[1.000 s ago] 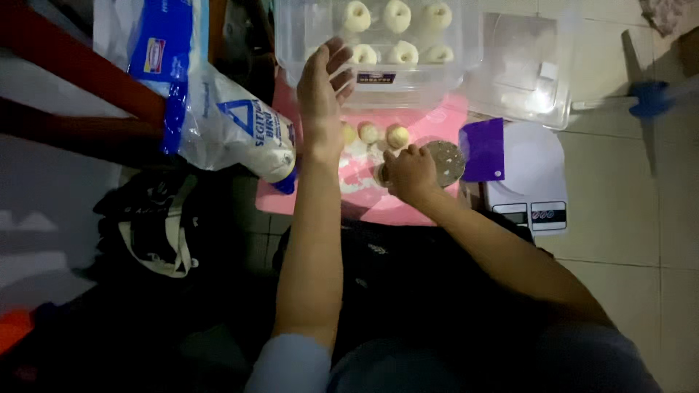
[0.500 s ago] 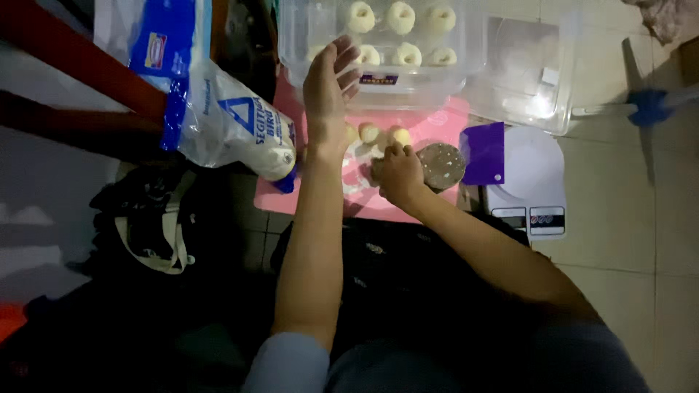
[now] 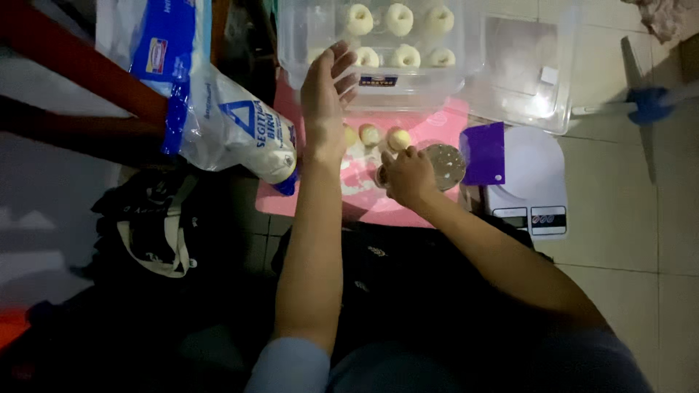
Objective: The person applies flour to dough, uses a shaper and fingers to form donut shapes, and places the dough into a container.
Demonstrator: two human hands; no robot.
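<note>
The person's left hand (image 3: pixel 326 102) is raised above the pink mat (image 3: pixel 408 207), open with fingers spread and holding nothing, its fingertips near the front wall of the clear plastic container (image 3: pixel 378 91). Round dough balls (image 3: pixel 400 20) sit in rows inside that container. The right hand (image 3: pixel 408 176) rests low on the mat, fingers curled downward; whether it grips anything cannot be told. Just beyond its knuckles lie three small dough balls (image 3: pixel 397 138) on the mat, beside a floured patch. A round metal disc (image 3: pixel 444 164) sits touching the right side of that hand. A purple scraper (image 3: pixel 484 153) lies partly over a white kitchen scale (image 3: pixel 535 189). A flour bag (image 3: pixel 226 124) leans at the mat's left edge. A clear lid (image 3: pixel 524 73) lies to the container's right
</note>
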